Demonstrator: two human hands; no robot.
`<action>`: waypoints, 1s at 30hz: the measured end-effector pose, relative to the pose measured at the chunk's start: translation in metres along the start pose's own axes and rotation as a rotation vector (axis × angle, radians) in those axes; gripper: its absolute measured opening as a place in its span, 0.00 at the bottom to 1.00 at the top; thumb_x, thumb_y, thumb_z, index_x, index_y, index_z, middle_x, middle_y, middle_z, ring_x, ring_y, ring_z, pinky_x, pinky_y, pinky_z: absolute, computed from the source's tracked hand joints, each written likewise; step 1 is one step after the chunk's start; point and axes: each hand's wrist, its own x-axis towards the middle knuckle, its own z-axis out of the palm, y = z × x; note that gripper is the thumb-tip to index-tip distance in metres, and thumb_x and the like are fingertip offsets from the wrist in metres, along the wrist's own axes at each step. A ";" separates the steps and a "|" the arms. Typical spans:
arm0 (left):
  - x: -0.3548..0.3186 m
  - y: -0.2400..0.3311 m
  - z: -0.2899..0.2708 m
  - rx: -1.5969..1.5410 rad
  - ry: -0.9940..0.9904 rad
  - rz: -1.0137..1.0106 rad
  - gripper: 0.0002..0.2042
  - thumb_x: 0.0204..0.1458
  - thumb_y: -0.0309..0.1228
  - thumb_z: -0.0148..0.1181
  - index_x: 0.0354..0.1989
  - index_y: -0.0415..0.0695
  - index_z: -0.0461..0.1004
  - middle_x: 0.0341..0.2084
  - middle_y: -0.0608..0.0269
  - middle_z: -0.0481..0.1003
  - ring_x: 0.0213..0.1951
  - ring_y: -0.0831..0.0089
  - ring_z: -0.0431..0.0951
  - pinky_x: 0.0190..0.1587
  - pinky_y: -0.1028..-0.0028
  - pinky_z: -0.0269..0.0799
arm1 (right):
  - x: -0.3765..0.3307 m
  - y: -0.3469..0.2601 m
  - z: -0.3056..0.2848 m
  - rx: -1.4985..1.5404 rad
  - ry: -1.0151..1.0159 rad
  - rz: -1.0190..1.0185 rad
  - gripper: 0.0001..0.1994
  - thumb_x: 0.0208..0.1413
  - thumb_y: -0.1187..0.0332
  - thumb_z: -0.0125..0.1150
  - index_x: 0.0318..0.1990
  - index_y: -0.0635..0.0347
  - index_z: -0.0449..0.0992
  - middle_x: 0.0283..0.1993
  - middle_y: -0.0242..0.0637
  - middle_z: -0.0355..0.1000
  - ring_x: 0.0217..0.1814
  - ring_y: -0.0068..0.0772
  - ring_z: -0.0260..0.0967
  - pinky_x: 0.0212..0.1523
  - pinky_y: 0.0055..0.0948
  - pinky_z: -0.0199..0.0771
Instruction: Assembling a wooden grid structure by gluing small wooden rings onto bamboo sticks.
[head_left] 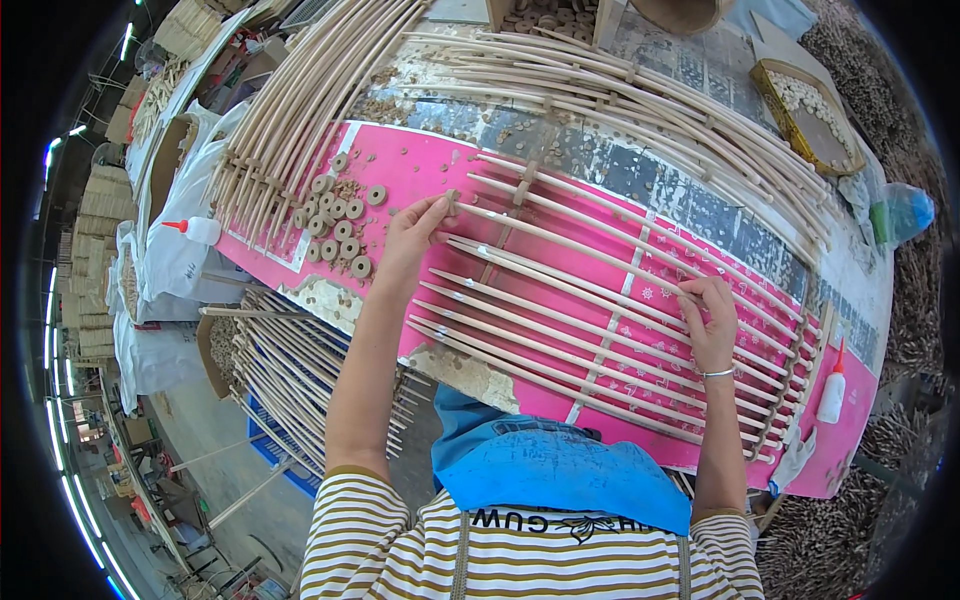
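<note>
- Left hand (pixel 425 215): pinching wooden ring (pixel 451 199) at left tip of rod (pixel 520 222).
- Right hand (pixel 708 315): fingers curled by rod row (pixel 560 312), can't tell grip.
- Row lies on pink mat (pixel 425 165), loose rings (pixel 327 200) at left.

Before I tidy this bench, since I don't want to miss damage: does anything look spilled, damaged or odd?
Yes. The patchy grey tabletop looks damaged: its near edge, beside the bright pink sheet, is ragged and worn. Small brown crumbs lie scattered around the round tan rings, as if spilled.
</note>
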 end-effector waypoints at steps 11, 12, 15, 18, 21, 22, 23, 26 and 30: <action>-0.012 0.019 0.038 -0.047 -0.039 -0.088 0.16 0.64 0.44 0.66 0.47 0.43 0.83 0.36 0.72 0.82 0.36 0.87 0.79 0.33 0.84 0.64 | 0.009 -0.008 -0.002 -0.025 0.023 -0.107 0.05 0.57 0.76 0.67 0.40 0.62 0.80 0.39 0.39 0.75 0.42 0.40 0.73 0.42 0.35 0.74; -0.011 0.017 0.041 -0.039 -0.041 -0.091 0.16 0.64 0.44 0.66 0.46 0.43 0.83 0.35 0.72 0.82 0.36 0.88 0.78 0.33 0.84 0.64 | 0.008 -0.009 -0.005 -0.074 0.025 -0.136 0.05 0.57 0.76 0.67 0.40 0.61 0.81 0.39 0.38 0.75 0.41 0.40 0.73 0.42 0.35 0.74; -0.006 0.011 0.052 -0.042 -0.118 -0.059 0.17 0.64 0.43 0.66 0.49 0.42 0.83 0.38 0.70 0.83 0.38 0.86 0.79 0.34 0.84 0.64 | 0.007 -0.003 -0.013 -0.173 0.014 -0.166 0.06 0.58 0.74 0.67 0.43 0.58 0.83 0.38 0.39 0.77 0.41 0.41 0.75 0.42 0.37 0.75; -0.010 0.009 0.045 -0.061 -0.123 -0.025 0.20 0.67 0.40 0.63 0.59 0.38 0.79 0.44 0.65 0.83 0.43 0.80 0.81 0.41 0.78 0.71 | 0.013 0.000 -0.006 -0.193 -0.029 -0.150 0.11 0.58 0.65 0.70 0.45 0.59 0.82 0.37 0.40 0.77 0.40 0.43 0.76 0.42 0.41 0.74; -0.012 0.012 0.038 -0.069 -0.031 -0.108 0.13 0.68 0.36 0.63 0.53 0.40 0.81 0.41 0.66 0.83 0.41 0.82 0.81 0.36 0.83 0.70 | 0.009 0.008 0.007 -0.103 -0.001 -0.129 0.08 0.57 0.64 0.71 0.40 0.56 0.81 0.37 0.37 0.76 0.40 0.42 0.76 0.41 0.39 0.75; -0.007 0.006 0.035 -0.070 -0.064 -0.106 0.12 0.68 0.36 0.63 0.52 0.41 0.81 0.40 0.67 0.83 0.40 0.83 0.81 0.35 0.84 0.69 | 0.008 0.008 0.008 -0.095 0.012 -0.115 0.08 0.57 0.65 0.71 0.39 0.56 0.81 0.37 0.35 0.76 0.40 0.41 0.76 0.41 0.38 0.76; 0.004 -0.003 0.028 -0.070 -0.091 -0.104 0.12 0.68 0.36 0.63 0.51 0.42 0.81 0.40 0.67 0.83 0.39 0.84 0.81 0.34 0.85 0.68 | 0.006 0.010 0.005 -0.122 0.033 -0.099 0.08 0.57 0.65 0.71 0.39 0.56 0.81 0.37 0.35 0.76 0.40 0.41 0.76 0.41 0.38 0.76; 0.016 -0.011 0.043 -0.085 -0.139 -0.111 0.11 0.68 0.36 0.63 0.51 0.42 0.81 0.40 0.68 0.84 0.38 0.85 0.80 0.33 0.85 0.67 | 0.002 0.016 -0.002 -0.199 0.104 -0.112 0.06 0.59 0.64 0.69 0.38 0.55 0.81 0.37 0.33 0.76 0.41 0.39 0.75 0.41 0.38 0.76; -0.006 0.012 0.026 0.071 -0.025 -0.125 0.11 0.68 0.36 0.63 0.50 0.42 0.82 0.37 0.69 0.84 0.35 0.86 0.80 0.31 0.85 0.66 | 0.008 0.015 0.008 -0.171 0.084 -0.136 0.07 0.59 0.64 0.69 0.38 0.55 0.81 0.37 0.34 0.76 0.42 0.40 0.75 0.42 0.38 0.76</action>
